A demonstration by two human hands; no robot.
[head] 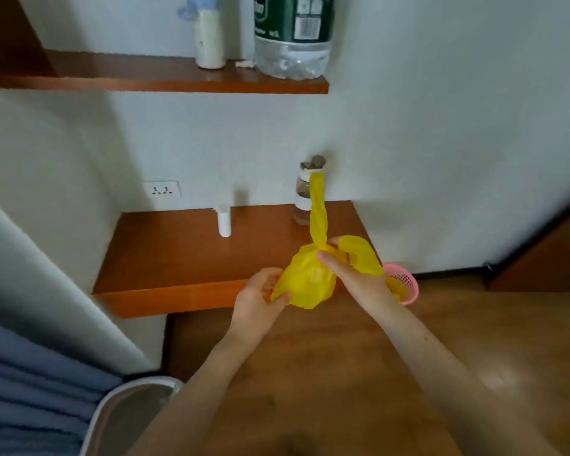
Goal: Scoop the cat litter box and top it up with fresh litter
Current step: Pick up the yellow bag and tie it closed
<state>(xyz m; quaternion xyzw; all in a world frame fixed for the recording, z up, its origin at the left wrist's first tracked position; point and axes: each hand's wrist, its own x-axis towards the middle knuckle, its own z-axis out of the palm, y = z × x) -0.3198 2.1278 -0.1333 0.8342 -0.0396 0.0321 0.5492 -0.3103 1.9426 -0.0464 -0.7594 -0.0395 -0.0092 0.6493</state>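
The right hand [349,274] is pinching the twisted neck of a yellow plastic bag [306,281], one handle standing up and the other looping over the fingers; the left hand [260,297] is gripping the bag's bulging lower left side. Both are working just near of the lower wooden shelf [178,258], with a pink mesh basket [405,284] right of them. This looks like tying off the scooped waste; next, the handles need knotting. A pale rim [112,406], possibly the litter box, is sitting near left.

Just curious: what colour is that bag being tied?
Yellow bag, seen from the head camera.
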